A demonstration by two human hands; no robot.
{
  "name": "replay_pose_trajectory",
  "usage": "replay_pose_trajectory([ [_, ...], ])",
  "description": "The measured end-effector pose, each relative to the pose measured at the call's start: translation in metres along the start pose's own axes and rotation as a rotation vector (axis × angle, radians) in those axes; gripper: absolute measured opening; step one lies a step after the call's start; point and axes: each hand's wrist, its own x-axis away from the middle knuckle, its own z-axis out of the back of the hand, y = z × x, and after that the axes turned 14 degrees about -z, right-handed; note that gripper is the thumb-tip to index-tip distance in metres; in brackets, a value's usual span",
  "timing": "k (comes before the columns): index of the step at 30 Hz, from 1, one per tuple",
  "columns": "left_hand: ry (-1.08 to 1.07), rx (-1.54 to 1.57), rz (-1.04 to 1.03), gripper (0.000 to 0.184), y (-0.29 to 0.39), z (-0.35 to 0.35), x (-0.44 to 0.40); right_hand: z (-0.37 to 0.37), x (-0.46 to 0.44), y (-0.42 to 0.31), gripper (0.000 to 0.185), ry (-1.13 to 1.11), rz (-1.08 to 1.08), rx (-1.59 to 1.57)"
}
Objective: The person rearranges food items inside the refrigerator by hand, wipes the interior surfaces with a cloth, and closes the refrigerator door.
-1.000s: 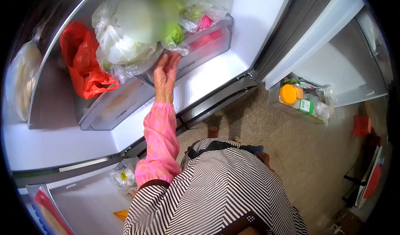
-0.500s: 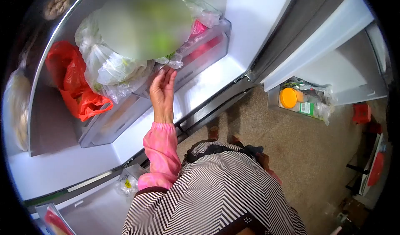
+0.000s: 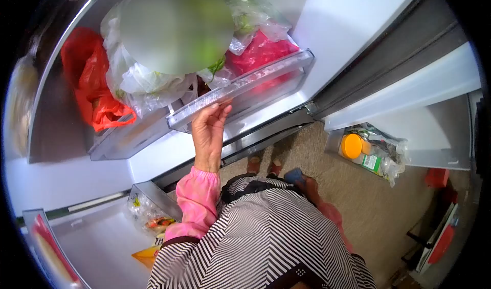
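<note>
My left hand (image 3: 210, 127), in a pink sleeve, has its fingers curled on the front rim of a clear fridge drawer (image 3: 245, 88), which sticks out at a slant. Inside that drawer lie a pink bag (image 3: 263, 53) and clear bags of greens (image 3: 245, 20). To their left are a white plastic bag (image 3: 146, 87) and a red bag (image 3: 92, 76). A blurred patch hides much of the pile. Down by my right side, my right hand (image 3: 310, 188) is closed on a small blue item that looks like cloth (image 3: 294, 176).
The right fridge door (image 3: 399, 110) stands open, its bin holding an orange-lidded jar (image 3: 351, 146) and bags. At lower left is the other open door (image 3: 102, 243) with packets. My feet (image 3: 263, 166) are on the floor (image 3: 353, 212) below.
The drawer has come outward towards me, showing more of the pink bag. My left fingers, earlier under the bags by its edge, are now on its rim. The blue item shows more clearly.
</note>
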Motion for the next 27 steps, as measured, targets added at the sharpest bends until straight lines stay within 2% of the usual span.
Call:
replay_pose_trajectory([
  [3,0.017,0.012,-0.012,0.022,0.0,-0.002,0.004,-0.015,-0.031,0.0,0.044,0.16,0.118,-0.07],
  [6,0.031,0.014,-0.011,0.022,-0.001,-0.002,0.007,-0.015,-0.036,-0.013,0.047,0.24,0.178,-0.294],
  [9,0.019,0.017,-0.007,0.022,-0.004,0.002,0.014,-0.001,-0.049,-0.021,0.056,-0.064,0.01,-0.221],
  [15,0.008,-0.02,0.019,0.026,-0.002,-0.007,0.044,0.008,-0.026,-0.034,0.055,-0.021,-0.03,-0.228],
  [21,0.009,-0.025,0.052,0.025,-0.001,0.001,0.063,0.019,-0.011,-0.04,0.049,-0.114,-0.009,-0.283],
  [24,0.014,-0.018,0.064,0.025,-0.001,0.004,0.063,0.018,-0.013,-0.039,0.044,-0.071,0.041,-0.219],
  [27,0.022,-0.024,0.081,0.025,-0.001,0.004,0.064,0.022,-0.011,-0.044,0.042,-0.044,0.108,-0.321],
])
